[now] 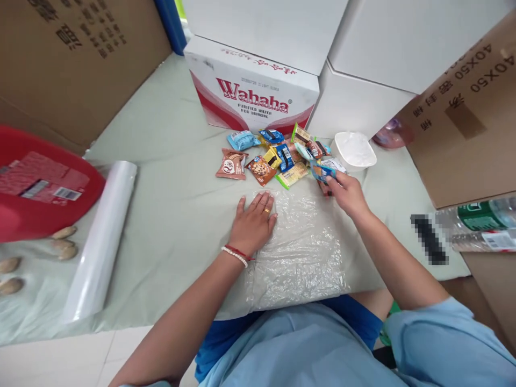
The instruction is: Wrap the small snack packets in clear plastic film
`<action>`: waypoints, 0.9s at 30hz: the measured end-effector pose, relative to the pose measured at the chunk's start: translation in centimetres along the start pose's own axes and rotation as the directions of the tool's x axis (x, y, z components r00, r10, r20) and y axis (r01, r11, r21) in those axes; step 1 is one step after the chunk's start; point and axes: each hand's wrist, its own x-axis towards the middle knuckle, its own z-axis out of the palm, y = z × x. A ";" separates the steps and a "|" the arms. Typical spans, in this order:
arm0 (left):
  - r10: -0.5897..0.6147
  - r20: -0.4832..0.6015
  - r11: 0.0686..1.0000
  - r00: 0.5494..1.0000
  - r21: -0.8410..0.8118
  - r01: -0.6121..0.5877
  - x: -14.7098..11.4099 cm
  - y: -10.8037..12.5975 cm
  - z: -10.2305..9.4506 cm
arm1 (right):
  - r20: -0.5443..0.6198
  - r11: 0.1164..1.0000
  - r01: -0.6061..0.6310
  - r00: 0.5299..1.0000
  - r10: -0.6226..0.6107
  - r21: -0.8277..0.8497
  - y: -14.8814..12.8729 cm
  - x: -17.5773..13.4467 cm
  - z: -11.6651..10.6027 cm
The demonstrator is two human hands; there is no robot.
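My left hand [255, 219] lies flat with its fingers stretched out, on the upper left edge of a clear plastic sheet [300, 258] spread over the cloth. My right hand [347, 193] pinches a blue snack packet [322, 171] at the right end of a pile of wrapped snacks. In that pile are a brown packet [233, 164], a light blue packet [243, 140], an orange-brown cookie packet [261, 170], a dark blue packet [285, 157] and a yellow-green packet [293, 175]. Just behind my right hand stands a white plastic tub [353, 150].
A Wahaha water carton [253, 94] and white boxes [366, 99] stand behind the snacks. To the left are a roll of clear film [100, 242], a red container [44, 183] and several brown nut-like pieces [66, 252]. Plastic bottles [484, 215] lie at the right, below a cardboard box [467, 118].
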 end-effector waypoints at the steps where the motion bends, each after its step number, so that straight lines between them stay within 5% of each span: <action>1: -0.003 -0.005 1.000 1.000 -0.006 0.003 0.0 0.0 0.1 | -0.010 1.000 0.020 1.000 -0.020 0.006 -0.5 -1.7 -0.8; 4: -0.012 -0.005 1.000 1.000 -0.012 0.012 0.0 -0.1 0.1 | 0.044 0.962 0.270 0.962 -0.268 -0.041 -1.4 -7.1 -1.1; 6: -0.010 0.004 1.000 1.000 -0.013 0.010 0.0 0.0 0.0 | 0.273 0.891 0.451 0.864 -0.423 -0.048 -1.1 -10.1 0.0; 8: -0.012 0.010 1.000 1.000 -0.015 0.012 0.0 0.1 -0.1 | 0.520 0.850 0.526 0.736 -0.435 -0.034 -0.3 -11.9 1.1; 10: -0.014 0.008 1.000 1.000 -0.019 0.014 0.1 0.1 -0.2 | 0.632 0.847 0.530 0.671 -0.388 -0.044 0.7 -12.1 1.2; 12: -0.012 0.001 1.000 1.000 -0.023 0.012 0.1 0.1 -0.2 | 0.610 0.846 0.528 0.694 -0.382 -0.071 1.3 -10.7 0.4; 15: -0.008 -0.002 1.000 1.000 -0.015 0.008 0.2 0.0 -0.1 | 0.476 0.853 0.495 0.797 -0.370 -0.164 1.5 -6.0 -0.7; 19: -0.004 0.015 1.000 1.000 0.013 0.003 0.2 -0.2 -0.2 | 0.298 0.888 0.265 0.942 -0.154 -0.377 1.8 1.9 1.5; 23: 0.000 0.016 0.999 1.000 0.035 0.000 0.3 -0.2 -0.4 | 0.273 0.884 0.206 0.958 -0.094 -0.420 1.9 7.5 4.9; 27: 0.006 0.009 1.000 1.000 0.018 -0.006 0.3 -0.2 -0.5 | 0.101 0.936 0.154 0.987 -0.128 -0.318 1.3 7.1 3.9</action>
